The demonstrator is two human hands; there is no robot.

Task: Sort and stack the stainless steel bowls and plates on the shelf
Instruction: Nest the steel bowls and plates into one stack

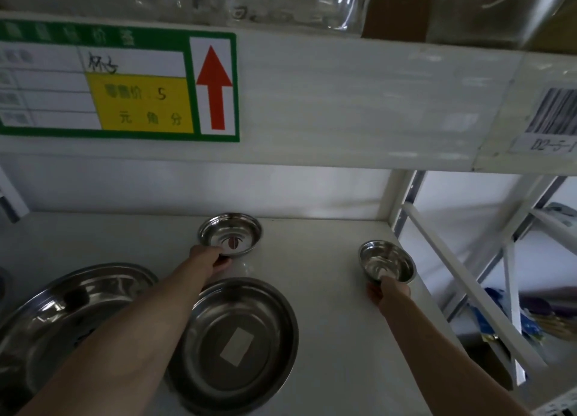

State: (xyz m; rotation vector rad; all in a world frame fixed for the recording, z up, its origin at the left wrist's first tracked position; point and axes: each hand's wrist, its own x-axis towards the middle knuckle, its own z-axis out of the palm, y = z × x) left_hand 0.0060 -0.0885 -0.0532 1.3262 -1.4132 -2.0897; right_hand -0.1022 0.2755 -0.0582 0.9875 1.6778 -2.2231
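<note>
head view, first speaker: two bare arms reach onto a white shelf (327, 306); the left hand (209, 259) grips the near rim of a small shallow dish (231, 233) toward the back of the shelf, thumb on the rim; the other fingers are hidden beneath it, so i cannot tell how they lie.

second speaker: and the right hand (382, 289)?

first speaker: it pinches the near edge of a small deep bowl (387, 261) near the shelf's right side, thumb inside the rim, fingers curled under; whether the bowl rests on the shelf or is lifted, i cannot tell.

second speaker: what else is on the shelf?

first speaker: a round plate (237, 344) with a pale sticker at its middle lies flat in front of the small dish, partly under the left forearm; a larger oval platter (71, 309) sits just beside it to the left; above, a green price tag (118, 84) with a red arrow is stuck on the upper shelf's edge, with glassware (296, 3) over it.
</note>
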